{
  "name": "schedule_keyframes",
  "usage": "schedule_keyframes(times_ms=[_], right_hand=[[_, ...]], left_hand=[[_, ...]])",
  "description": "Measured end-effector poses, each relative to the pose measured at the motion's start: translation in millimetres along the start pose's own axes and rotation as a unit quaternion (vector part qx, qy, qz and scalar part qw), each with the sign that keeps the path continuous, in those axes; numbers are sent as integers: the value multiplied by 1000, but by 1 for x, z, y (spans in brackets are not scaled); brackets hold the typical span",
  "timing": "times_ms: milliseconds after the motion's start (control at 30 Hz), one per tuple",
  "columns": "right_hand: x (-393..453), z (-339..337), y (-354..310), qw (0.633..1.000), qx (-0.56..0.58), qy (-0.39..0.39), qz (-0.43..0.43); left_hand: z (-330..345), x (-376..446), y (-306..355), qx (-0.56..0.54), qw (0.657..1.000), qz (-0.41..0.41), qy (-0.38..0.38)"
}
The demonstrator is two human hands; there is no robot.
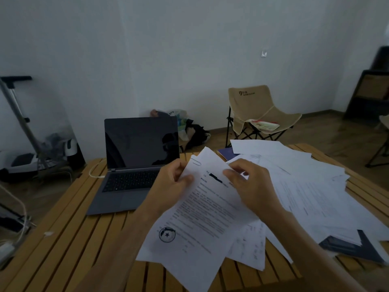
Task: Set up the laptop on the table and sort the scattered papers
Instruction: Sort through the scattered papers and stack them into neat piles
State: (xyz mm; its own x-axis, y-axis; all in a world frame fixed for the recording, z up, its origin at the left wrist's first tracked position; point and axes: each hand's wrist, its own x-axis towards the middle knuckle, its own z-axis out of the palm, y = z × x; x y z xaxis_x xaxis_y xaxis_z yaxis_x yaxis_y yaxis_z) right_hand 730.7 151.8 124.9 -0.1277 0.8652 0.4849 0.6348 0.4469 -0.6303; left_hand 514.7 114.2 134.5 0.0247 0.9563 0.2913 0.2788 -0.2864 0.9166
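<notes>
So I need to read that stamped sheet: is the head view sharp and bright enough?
Head view: dim and bluish; the stamped sheet is softly blurred, text unreadable; the laptop screen is dark with reflections; wide-angle bending at the edges.

Grey laptop [134,165], white papers [305,182], yellow slatted table [69,239].

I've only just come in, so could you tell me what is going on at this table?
A person is sorting papers at a wooden slatted table. Both the left hand and the right hand grip a paper-clipped printed document bearing a round stamp, held above the table. A grey laptop sits open at the left with a dark screen and a white cable plugged in. Scattered loose sheets cover the right side, unsorted.
</notes>
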Motion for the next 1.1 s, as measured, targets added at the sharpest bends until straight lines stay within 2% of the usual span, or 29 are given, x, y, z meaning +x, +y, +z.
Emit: schedule_keyframes(times_ms=[67, 167, 300, 433, 533, 667, 767, 833, 900, 1000, 1067, 1100], right_hand=[[-1, 4, -1, 1000, -19, 11, 12], [-2, 6, 2, 999, -43, -17, 26], [0, 7, 8, 995, -98, -30, 7], [4, -8, 37, 994, -105, 6, 37], [5, -24, 54, 996, -83, 15, 43], [-3, -21, 57, 996, -84, -19, 16], [-4, -16, 55, 998, -59, -25, 16], [-4, -17, 48, 999, -31, -17, 2], [-3, -17, 41, 1000, 3, -11, -13], [-3, -21, 41, 998, 14, 40, 37], [-5, -28, 47, 986, 25, 96, 134], [-8, -32, 49, 973, 94, 89, 190]], left_hand=[[2, -1, -2, -5, 1000, -2, 9], [4, 1, -6, 8, 999, -14, 44], [7, 3, -11, 27, 998, -25, 55], [-13, 10, -21, 38, 987, -66, 139], [-30, 16, -43, 81, 977, -106, 165], [-24, 13, -77, 179, 964, -155, 120], [-5, 6, -78, 271, 956, -99, 56], [17, 0, -57, 234, 969, -66, -39], [37, -3, -42, 214, 973, -52, -73], [42, -3, -38, 158, 986, -45, 1], [35, -1, -35, 50, 994, -85, 51], [32, -2, -33, -8, 992, -108, 62]])
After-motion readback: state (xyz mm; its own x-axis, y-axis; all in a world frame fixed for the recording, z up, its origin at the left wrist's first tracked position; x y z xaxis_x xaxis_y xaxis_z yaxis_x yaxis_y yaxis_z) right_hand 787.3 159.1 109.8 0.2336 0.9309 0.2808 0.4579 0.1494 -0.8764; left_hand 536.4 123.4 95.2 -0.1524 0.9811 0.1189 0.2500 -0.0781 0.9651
